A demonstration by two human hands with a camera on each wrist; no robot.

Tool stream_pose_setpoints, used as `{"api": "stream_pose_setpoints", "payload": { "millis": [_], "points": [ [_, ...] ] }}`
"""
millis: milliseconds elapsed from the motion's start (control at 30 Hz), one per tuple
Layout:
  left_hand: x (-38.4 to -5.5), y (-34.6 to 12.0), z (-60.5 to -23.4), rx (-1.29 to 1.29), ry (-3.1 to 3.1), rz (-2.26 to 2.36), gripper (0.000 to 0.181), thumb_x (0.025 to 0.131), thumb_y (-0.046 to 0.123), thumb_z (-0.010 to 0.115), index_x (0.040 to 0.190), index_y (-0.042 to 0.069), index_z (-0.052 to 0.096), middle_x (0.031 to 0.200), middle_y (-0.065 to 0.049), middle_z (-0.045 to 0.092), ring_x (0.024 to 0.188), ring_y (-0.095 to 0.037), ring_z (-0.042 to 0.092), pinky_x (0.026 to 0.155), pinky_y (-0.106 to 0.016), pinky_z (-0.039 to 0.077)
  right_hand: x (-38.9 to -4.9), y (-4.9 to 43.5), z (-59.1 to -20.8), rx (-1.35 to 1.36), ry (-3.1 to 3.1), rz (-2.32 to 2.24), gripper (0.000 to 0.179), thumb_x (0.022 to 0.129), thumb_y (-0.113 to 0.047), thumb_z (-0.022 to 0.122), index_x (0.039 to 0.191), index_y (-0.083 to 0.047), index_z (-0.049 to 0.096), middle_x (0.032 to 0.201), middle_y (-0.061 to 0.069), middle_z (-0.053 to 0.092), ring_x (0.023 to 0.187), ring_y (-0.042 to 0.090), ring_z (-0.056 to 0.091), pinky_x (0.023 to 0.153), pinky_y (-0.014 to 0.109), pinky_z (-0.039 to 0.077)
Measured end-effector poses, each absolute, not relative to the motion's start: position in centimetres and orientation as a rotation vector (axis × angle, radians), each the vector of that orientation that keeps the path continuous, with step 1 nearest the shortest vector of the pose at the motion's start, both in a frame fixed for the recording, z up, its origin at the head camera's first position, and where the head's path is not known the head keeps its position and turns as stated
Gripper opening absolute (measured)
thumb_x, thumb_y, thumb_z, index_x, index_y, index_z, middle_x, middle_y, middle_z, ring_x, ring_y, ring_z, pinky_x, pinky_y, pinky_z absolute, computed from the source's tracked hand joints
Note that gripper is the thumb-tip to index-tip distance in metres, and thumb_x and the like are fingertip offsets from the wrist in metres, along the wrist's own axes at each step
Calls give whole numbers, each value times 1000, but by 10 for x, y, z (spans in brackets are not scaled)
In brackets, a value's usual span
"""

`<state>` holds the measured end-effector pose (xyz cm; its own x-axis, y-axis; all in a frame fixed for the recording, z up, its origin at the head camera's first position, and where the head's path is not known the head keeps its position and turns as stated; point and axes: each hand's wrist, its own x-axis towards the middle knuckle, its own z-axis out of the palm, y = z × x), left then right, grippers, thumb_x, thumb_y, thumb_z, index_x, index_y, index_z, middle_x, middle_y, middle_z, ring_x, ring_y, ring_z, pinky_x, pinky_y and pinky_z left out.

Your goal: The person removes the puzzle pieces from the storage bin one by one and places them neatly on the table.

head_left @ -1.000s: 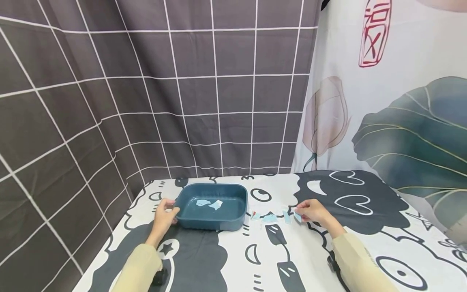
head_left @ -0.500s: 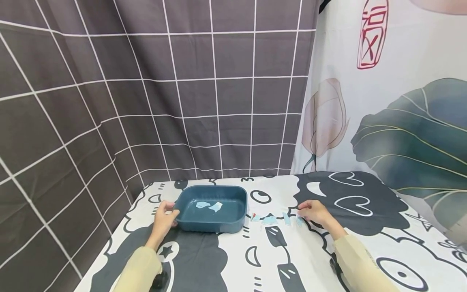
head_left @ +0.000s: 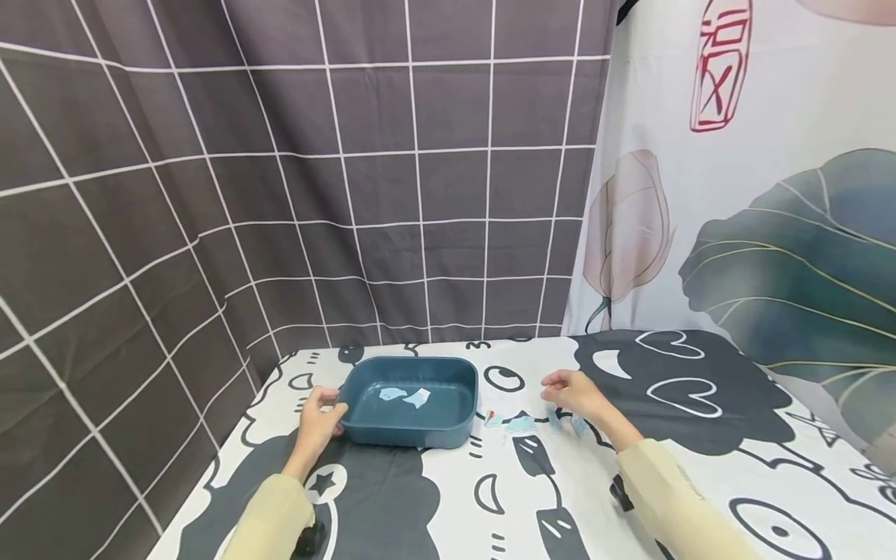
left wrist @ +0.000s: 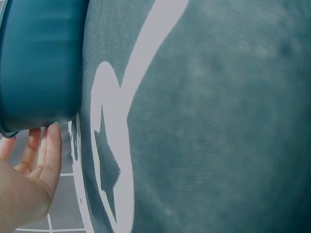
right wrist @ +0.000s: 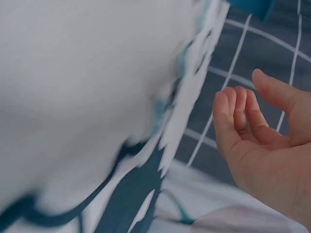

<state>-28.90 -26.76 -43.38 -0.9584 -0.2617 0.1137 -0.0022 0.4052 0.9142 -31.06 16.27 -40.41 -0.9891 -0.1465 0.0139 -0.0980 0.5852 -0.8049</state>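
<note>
Nearest are two pale yellow sleeves (head_left: 269, 517), with a dark object just under each wrist. The left hand (head_left: 318, 424) is at the left end of a deep blue tub (head_left: 409, 437). Its fingers are slightly apart and gently bent, their tips resting against the end wall; the left wrist view shows this contact from below the rim.

The right hand (head_left: 579, 395) hangs over the tabletop (head_left: 514, 517) to the right of the tub, well apart from it. Its fingers are loosely curved and hold nothing, with the thumb away from the other fingertips.

Below and around that hand, four light blue scraps (head_left: 520, 424) lie in a rough row on the tabletop, running from just beside the tub out to the right. The leftmost has a small red and green mark. Two more pale scraps (head_left: 418, 398) lie near each other on the tub's floor.

The tabletop's cloth is printed with white and dark grey cartoon faces. Behind it hangs a dark grey curtain (head_left: 448, 187) with white grid lines, and to the right a white curtain (head_left: 637, 210) printed with a pink bud, a large leaf and a red stamp.
</note>
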Motion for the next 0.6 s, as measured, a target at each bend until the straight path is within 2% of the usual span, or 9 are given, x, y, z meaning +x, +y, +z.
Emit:
{"api": "stream_pose_setpoints", "payload": {
  "millis": [300, 467, 600],
  "points": [
    [-291, -269, -437, 253, -2367, -1601, 34, 86, 3, 56, 118, -5, 50, 119, -30, 54, 61, -10, 57, 57, -20, 52, -324, 85, -391, -503, 2718, -1520, 28, 85, -4, 67, 108, 10, 63, 91, 18, 68, 80, 13, 64, 73, 25, 54],
    [-293, -266, -438, 271, -2338, -1613, 32, 86, 3, 56, 117, -4, 51, 116, -28, 55, 59, -11, 56, 56, -21, 53, -330, 44, -391, -502, 2627, -1578, 28, 86, -6, 67, 110, 8, 63, 92, 15, 69, 80, 12, 64, 75, 27, 55],
    [-292, -265, -439, 279, -2312, -1639, 32, 85, 2, 57, 116, -5, 52, 115, -28, 56, 57, -10, 55, 55, -21, 52, -336, 17, -397, -477, 2564, -1605, 27, 86, -3, 67, 109, 8, 63, 88, 11, 67, 76, 10, 62, 71, 25, 55]
  ]
}}
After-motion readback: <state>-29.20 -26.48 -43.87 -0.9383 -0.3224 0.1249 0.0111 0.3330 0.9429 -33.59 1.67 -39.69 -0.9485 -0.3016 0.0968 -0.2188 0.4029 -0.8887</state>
